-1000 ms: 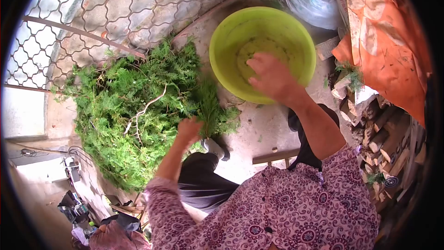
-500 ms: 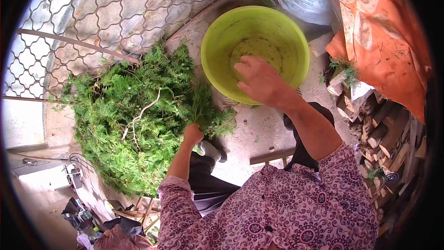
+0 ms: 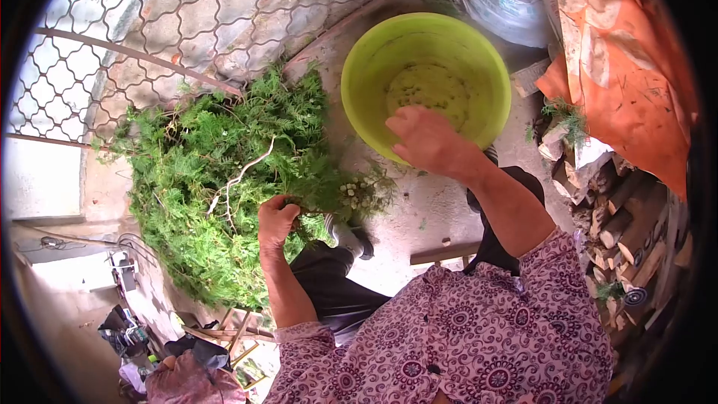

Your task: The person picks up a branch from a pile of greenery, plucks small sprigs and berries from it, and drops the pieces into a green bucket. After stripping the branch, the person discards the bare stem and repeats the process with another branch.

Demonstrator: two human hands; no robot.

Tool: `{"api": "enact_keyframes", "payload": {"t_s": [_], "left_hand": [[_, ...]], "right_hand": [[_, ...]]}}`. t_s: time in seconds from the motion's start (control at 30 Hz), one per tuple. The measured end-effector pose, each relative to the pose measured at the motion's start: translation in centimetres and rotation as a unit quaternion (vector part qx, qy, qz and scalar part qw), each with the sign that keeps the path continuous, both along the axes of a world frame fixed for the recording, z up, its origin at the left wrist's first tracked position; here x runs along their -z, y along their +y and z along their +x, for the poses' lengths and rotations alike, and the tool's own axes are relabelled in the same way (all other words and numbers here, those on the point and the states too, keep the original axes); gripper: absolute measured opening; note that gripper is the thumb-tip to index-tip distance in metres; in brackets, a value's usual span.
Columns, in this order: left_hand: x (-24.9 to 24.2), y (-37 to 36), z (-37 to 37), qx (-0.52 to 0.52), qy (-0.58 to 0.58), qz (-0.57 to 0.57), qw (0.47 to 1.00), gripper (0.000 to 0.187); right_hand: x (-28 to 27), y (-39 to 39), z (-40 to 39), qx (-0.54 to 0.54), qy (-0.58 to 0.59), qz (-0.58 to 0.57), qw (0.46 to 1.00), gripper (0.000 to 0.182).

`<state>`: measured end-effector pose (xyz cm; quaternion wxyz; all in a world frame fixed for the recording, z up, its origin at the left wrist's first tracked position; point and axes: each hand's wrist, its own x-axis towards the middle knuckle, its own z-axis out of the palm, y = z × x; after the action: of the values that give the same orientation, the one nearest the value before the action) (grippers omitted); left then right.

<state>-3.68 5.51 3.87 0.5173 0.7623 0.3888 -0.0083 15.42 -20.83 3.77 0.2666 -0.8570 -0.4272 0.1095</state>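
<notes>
My left hand (image 3: 278,221) is closed around the stem end of a leafy evergreen sprig (image 3: 363,193). Its tip, pointing right, bears pale round cones. Beneath and to the left spreads a big heap of cut evergreen branches (image 3: 202,232), a bare forked twig (image 3: 243,173) lying across it. My right hand (image 3: 428,140) hangs over the near rim of a yellow-green plastic tub (image 3: 351,97), fingers curled together. Whatever those fingers hold, if anything, is hidden. Small dark bits lie on the tub's bottom.
Stacked firewood (image 3: 628,224) and an orange sheet (image 3: 628,90) line the right side. Behind the tub stands a white sack (image 3: 505,0). A wire mesh panel (image 3: 194,22) borders the back left. Clothes and other items (image 3: 194,381) lie at lower left.
My left hand has moved left and up with the sprig, which now lies sideways, showing its cones. My right hand stays over the tub. The view has shifted slightly.
</notes>
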Motion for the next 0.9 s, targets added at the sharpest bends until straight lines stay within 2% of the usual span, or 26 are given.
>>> {"api": "enact_keyframes", "payload": {"t_s": [0.1, 0.23, 0.3, 0.33, 0.4, 0.43, 0.5, 0.6, 0.73, 0.83, 0.9], "left_hand": [[-1.2, 0.2, 0.1, 0.003, -0.028, -0.003, 1.0, 0.015], [-2.5, -0.2, 0.5, 0.012, -0.068, -0.044, 0.997, 0.011], [-2.8, -0.5, 0.8, 0.023, -0.083, -0.06, 0.994, 0.011], [-2.9, -0.8, 0.9, 0.04, -0.095, -0.075, 0.992, 0.011], [-3.2, -1.6, 1.2, 0.051, -0.108, -0.071, 0.99, 0.01], [-3.2, -1.9, 1.3, 0.05, -0.105, -0.087, 0.989, 0.01], [-3.5, -2.3, 1.5, 0.063, -0.101, -0.103, 0.988, 0.011], [-4.1, -3.0, 1.8, 0.071, -0.096, -0.106, 0.987, 0.01], [-4.2, -3.1, 2.0, 0.087, -0.102, -0.092, 0.987, 0.007], [-3.9, -3.1, 2.1, 0.083, -0.09, -0.089, 0.988, 0.008], [-4.1, -3.4, 2.2, 0.086, -0.101, -0.103, 0.986, 0.007]], "right_hand": [[-0.4, 0.3, -0.6, -0.021, 0.041, -0.033, 0.998, 0.032], [2.3, 1.9, -1.9, -0.073, 0.036, -0.025, 0.996, 0.034], [2.3, 3.0, -2.9, -0.122, 0.058, 0.144, 0.98, 0.037], [1.7, 3.5, -3.4, -0.126, 0.057, 0.141, 0.98, 0.037], [0.4, 4.9, -4.3, -0.167, 0.182, 0.096, 0.964, 0.043], [0.6, 5.5, -4.8, -0.168, 0.181, 0.096, 0.964, 0.043], [1.4, 6.5, -5.8, -0.155, 0.311, 0.15, 0.926, 0.041], [1.3, 7.4, -6.6, -0.15, 0.345, 0.169, 0.911, 0.035], [0.5, 7.6, -7.0, -0.131, 0.305, 0.169, 0.928, 0.031], [1.2, 7.6, -7.0, -0.117, 0.347, 0.195, 0.91, 0.029], [1.4, 7.4, -7.0, -0.108, 0.279, 0.233, 0.925, 0.025]]}}
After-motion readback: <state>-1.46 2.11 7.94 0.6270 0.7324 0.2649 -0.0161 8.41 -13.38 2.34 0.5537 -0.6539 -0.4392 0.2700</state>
